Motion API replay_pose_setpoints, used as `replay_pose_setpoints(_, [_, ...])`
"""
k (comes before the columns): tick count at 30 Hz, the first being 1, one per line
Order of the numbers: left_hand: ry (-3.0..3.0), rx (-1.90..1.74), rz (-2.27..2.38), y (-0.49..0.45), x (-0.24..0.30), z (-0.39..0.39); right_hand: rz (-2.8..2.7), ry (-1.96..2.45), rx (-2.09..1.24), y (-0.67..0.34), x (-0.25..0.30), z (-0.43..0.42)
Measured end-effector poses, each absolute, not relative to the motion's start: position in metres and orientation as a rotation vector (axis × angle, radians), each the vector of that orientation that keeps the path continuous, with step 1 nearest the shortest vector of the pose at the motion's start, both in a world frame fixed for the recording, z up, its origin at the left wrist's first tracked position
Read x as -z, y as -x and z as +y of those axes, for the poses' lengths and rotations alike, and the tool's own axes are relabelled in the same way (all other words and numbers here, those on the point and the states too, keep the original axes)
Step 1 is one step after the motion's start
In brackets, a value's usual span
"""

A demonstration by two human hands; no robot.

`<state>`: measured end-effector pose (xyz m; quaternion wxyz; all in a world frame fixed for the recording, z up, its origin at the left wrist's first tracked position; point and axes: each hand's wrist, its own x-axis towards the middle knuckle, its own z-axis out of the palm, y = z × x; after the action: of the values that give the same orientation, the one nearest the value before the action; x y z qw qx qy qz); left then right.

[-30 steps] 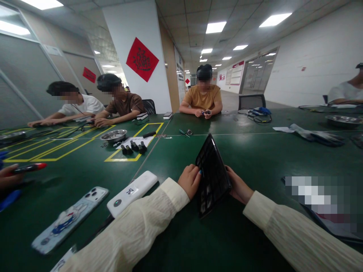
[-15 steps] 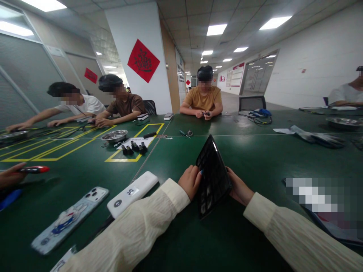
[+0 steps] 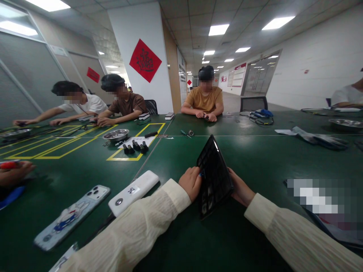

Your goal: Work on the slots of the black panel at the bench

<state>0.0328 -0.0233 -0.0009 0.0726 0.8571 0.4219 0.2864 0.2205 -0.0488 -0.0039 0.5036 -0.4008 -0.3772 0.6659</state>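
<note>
A thin black glossy panel [image 3: 214, 181], like a tablet, stands tilted in front of me with its dark face turned to the left. My right hand [image 3: 239, 187] grips its right edge, fingers partly hidden behind it. At the panel's left edge, my left hand [image 3: 191, 183] is closed with its fingers curled against the dark face. A tiny blue spot shows at its fingertips; what it belongs to is too small to tell. Left of my sleeve lie a white device [image 3: 134, 192] with a numbered label and a phone in a rabbit-pattern case [image 3: 72, 217].
Metal bowl [image 3: 115, 135] and several black fittings [image 3: 136, 147] sit by yellow tape at the left. A co-worker's hand [image 3: 17, 173] holds a red-tipped tool at the left edge. Gloves [image 3: 320, 139] lie at right; across the table sits a person [image 3: 205, 100].
The co-worker's hand at the left edge has shifted and turned its red-tipped tool. My hands and the panel have barely moved; the whole view has shifted slightly.
</note>
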Motion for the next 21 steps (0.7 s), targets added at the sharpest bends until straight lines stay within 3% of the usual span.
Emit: replay_pose_setpoints(21, [-2.583, -0.664, 1.246, -0.0330, -0.0063, -0.0156, -0.872, 0.959, -1.628, -0.2215, 0.0051, -0.0490])
